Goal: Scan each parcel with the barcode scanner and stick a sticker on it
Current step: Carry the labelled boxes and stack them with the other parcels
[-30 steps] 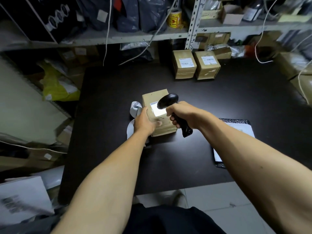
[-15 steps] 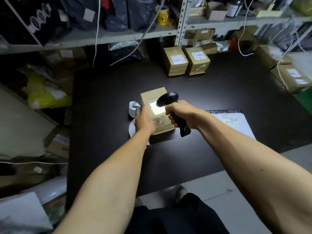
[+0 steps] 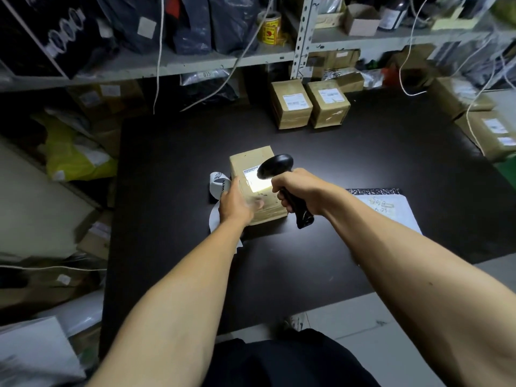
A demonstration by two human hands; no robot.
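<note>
Brown cardboard parcel (image 3: 255, 188) sits mid-table, sticker roll (image 3: 218, 183) touching its left side. Your left hand (image 3: 240, 204) grips the parcel; your right hand (image 3: 297, 188) clenches the barcode scanner (image 3: 275, 166). Glare on the label (image 3: 255, 178) may cause a misread.

Dark table (image 3: 363, 152) beneath a metal shelf (image 3: 195, 61). At one o'clock, a perforated upright post (image 3: 304, 32). At twelve o'clock on the shelf, a yellow tape roll (image 3: 270, 28); dark plastic bags (image 3: 195, 20) at eleven o'clock. White cords (image 3: 159, 57) hang down (several). At nine o'clock, a yellow bag (image 3: 72, 160). At three o'clock, a notebook (image 3: 391, 208) lies flat on the table.
</note>
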